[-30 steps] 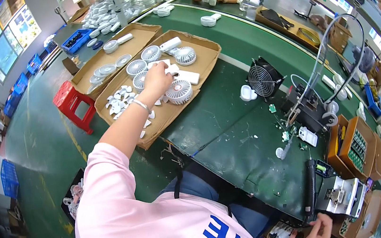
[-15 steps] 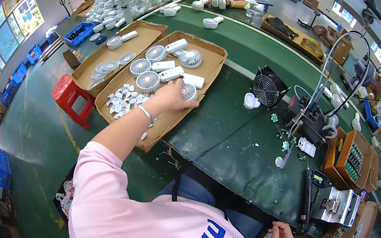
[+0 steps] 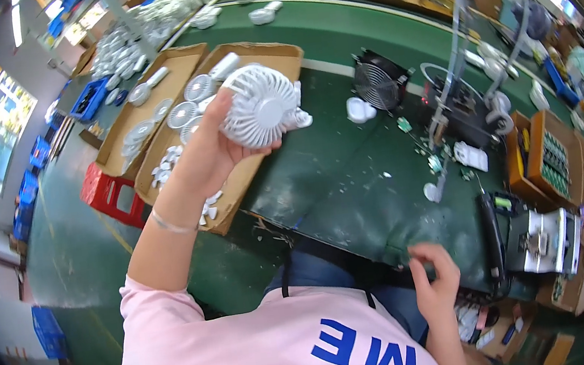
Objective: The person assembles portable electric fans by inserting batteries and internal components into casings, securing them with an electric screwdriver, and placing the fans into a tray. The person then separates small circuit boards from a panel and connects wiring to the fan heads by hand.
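My left hand (image 3: 211, 145) grips a white handheld fan (image 3: 264, 105) by its round head and holds it up over the cardboard tray (image 3: 268, 49). The slatted grille faces me, and its handle points away to the right, mostly hidden. In the tray lie several more white fans (image 3: 183, 114) and a scatter of small white plastic pieces (image 3: 165, 167). Down at the table's front edge is my right hand (image 3: 435, 278), with nothing in it. Its thumb and forefinger stand apart, while the other fingers curl loosely.
A black cooling fan (image 3: 378, 84) stands on the green table, a white part (image 3: 360, 109) beside it. To the right are a wire-fed soldering machine (image 3: 462, 114), a box of circuit boards (image 3: 552, 161) and a metal fixture (image 3: 544, 243). A red stool (image 3: 108, 198) sits left.
My left hand has lifted a fan out of the tray and brought it closer. My right hand has risen to the table edge. The whole view has shifted.
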`<state>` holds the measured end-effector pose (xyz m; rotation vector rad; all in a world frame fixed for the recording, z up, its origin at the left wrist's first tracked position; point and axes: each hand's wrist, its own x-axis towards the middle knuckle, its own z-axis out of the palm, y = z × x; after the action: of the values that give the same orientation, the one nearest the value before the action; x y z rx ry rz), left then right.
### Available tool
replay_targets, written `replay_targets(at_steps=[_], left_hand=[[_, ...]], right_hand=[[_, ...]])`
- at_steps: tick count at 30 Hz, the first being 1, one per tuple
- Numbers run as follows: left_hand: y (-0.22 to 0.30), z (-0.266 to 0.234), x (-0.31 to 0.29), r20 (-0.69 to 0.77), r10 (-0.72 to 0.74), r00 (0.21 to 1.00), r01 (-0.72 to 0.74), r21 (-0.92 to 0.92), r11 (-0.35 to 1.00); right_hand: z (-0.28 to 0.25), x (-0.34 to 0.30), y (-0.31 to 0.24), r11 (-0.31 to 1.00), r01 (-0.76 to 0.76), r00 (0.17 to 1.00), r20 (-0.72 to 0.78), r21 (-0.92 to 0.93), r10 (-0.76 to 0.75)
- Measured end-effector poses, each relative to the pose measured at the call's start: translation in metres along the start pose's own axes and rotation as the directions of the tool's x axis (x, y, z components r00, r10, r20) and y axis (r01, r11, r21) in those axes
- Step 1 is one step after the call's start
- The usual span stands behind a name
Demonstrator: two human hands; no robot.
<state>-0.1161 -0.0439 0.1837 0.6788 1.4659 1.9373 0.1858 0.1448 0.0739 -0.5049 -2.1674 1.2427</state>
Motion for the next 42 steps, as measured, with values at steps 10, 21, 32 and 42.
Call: replay_targets(at_steps=[10, 21, 32, 42], left_hand=[[-0.093, 0.093, -0.025, 0.417, -0.216, 0.883, 0.418, -0.485, 0.768], [-0.191, 0.137, -0.047, 0.399, -0.483, 0.78, 0.587, -0.733, 0.343], [-0.169, 0.138, -0.063, 0.3, -0.425, 0.854, 0.519, -0.46, 0.72], [-0.161, 0.143, -0.068, 0.243, -0.528, 0.814, 0.58, -0.286, 0.763]], right_hand=[[0.008, 0.037, -0.016, 0.998, 0.043, 0.999, 0.025, 0.045, -0.044], [0.028, -0.006, 0.012, 0.908, 0.033, 0.989, -0.115, -0.418, -0.089], [0.027, -0.007, -0.017, 0.942, 0.208, 0.962, -0.118, -0.263, -0.245], [0.04, 0.005, -0.008, 0.978, 0.157, 0.987, -0.018, -0.136, -0.161]])
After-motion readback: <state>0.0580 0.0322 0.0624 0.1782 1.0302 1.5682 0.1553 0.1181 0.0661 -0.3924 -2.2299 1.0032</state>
